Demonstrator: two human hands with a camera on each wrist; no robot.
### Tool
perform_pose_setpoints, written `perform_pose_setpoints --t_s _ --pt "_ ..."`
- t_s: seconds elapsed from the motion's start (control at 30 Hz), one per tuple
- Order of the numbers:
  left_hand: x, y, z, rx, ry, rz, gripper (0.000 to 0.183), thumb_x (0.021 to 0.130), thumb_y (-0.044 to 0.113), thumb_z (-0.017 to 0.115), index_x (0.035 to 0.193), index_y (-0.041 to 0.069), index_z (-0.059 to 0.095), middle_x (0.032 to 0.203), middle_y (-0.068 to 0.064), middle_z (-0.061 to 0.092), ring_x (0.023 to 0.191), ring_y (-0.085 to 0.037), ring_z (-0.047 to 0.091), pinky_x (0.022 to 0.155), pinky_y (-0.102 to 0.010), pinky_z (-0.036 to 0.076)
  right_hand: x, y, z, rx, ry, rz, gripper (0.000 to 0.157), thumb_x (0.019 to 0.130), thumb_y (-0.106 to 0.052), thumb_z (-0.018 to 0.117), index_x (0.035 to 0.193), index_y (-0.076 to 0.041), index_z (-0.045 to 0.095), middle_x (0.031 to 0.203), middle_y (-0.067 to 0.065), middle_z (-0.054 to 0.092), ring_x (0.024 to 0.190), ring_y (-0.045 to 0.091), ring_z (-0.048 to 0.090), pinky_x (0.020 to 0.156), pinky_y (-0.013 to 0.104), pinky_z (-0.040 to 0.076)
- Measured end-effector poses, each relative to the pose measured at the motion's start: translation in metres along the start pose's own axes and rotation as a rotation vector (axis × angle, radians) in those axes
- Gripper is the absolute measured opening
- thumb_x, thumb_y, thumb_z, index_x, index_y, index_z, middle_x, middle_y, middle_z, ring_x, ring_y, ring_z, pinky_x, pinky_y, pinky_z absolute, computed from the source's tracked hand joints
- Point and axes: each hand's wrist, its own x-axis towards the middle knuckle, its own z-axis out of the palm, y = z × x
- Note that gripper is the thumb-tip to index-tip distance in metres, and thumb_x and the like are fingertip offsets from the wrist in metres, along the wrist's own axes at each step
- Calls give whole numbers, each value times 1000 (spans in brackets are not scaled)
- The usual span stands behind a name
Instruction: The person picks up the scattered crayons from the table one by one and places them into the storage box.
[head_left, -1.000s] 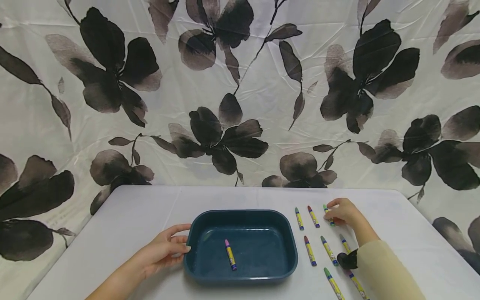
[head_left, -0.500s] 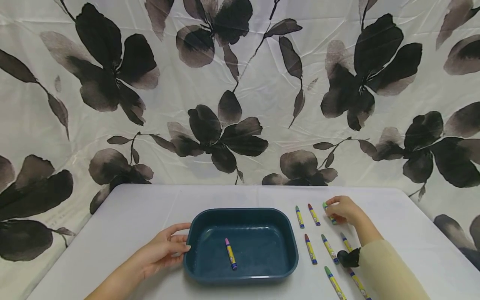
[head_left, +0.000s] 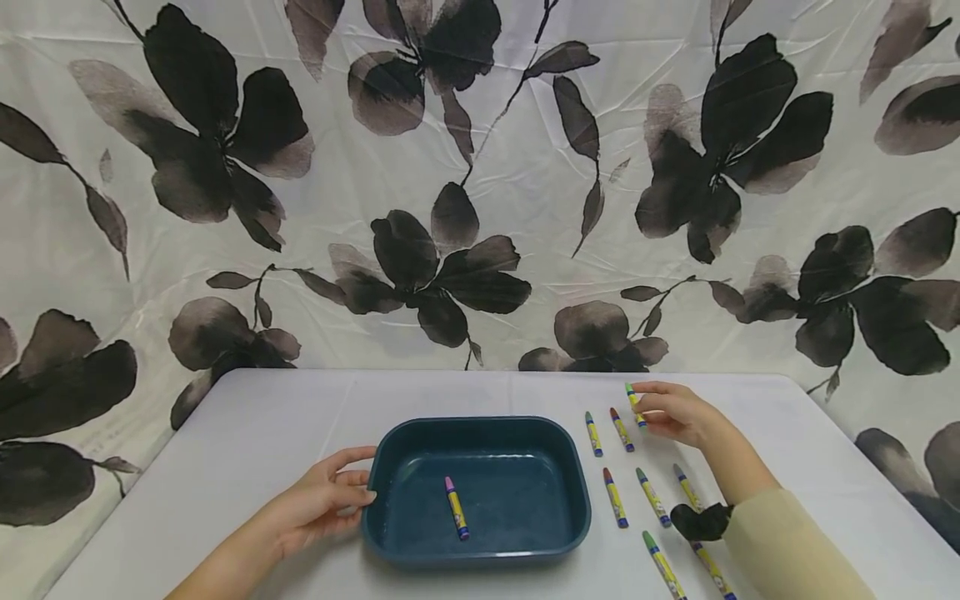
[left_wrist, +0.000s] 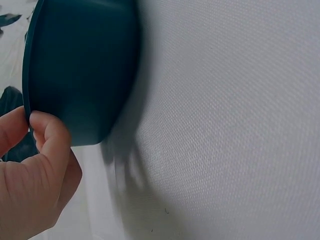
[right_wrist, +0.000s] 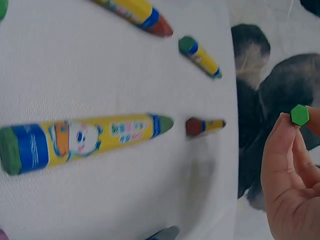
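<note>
My left hand [head_left: 318, 504] grips the left rim of a dark teal rectangular tray [head_left: 540, 508]. In the left wrist view, thumb and fingers pinch the edge of the tray [left_wrist: 82, 70]. Inside the tray lies one crayon [head_left: 456, 508] with a pink-purple tip and yellow wrapper. Off the table at the right, my right hand [head_left: 678, 414] pinches a light green crayon [head_left: 634, 402] between thumb and fingers. The right wrist view shows only the green hexagonal end of this crayon [right_wrist: 300, 115].
Right of the tray, several crayons lie in loose rows, among them a green one [head_left: 663, 567], a red-brown one [head_left: 616, 498] and a grey-tipped one [head_left: 686, 485]. A black thing [head_left: 700, 522] sits at the right cuff. Behind the white table [head_left: 300, 408] hangs a floral cloth [head_left: 480, 167].
The right hand has raised the light green crayon off the table and moved it a little left. The left hand stays at the tray rim.
</note>
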Motion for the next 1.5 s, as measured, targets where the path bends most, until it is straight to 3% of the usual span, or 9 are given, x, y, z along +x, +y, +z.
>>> perform_pose_setpoints --t_s 0.3,0.63,0.93,1.23,1.5 --pt "1 0 1 2 11 -13 73 85 -6 58 144 0 16 103 -9 52 79 -13 55 65 -23 48 -17 -16 25 87 -80 -30 54 85 -2 60 135 1 41 110 10 51 78 14 52 65 21 50" --pt "0 1 -1 -4 10 -10 75 84 -6 60 145 0 15 103 -9 53 81 -15 56 67 -24 49 -30 -21 45 171 -195 -94 49 86 0 54 133 2 40 92 7 53 71 12 51 60 18 47" --pt "0 2 0 -10 17 -19 74 84 -6 59 144 1 17 102 -8 53 79 -13 55 66 -23 48 -44 -30 66 188 -242 -155 57 88 -2 52 140 4 29 90 6 51 69 9 51 63 18 48" --pt "0 3 3 11 57 -35 75 83 -6 62 144 1 19 98 -7 54 74 -12 55 62 -21 47 -52 -32 88 190 -306 -160 55 88 -2 53 138 4 33 95 8 49 72 11 49 63 17 47" --pt "-1 3 0 -9 19 -30 75 83 -5 62 144 1 18 100 -8 52 76 -13 55 63 -21 47 -54 -30 107 167 -367 -138 51 87 -3 54 134 4 39 90 7 54 71 12 53 63 19 48"
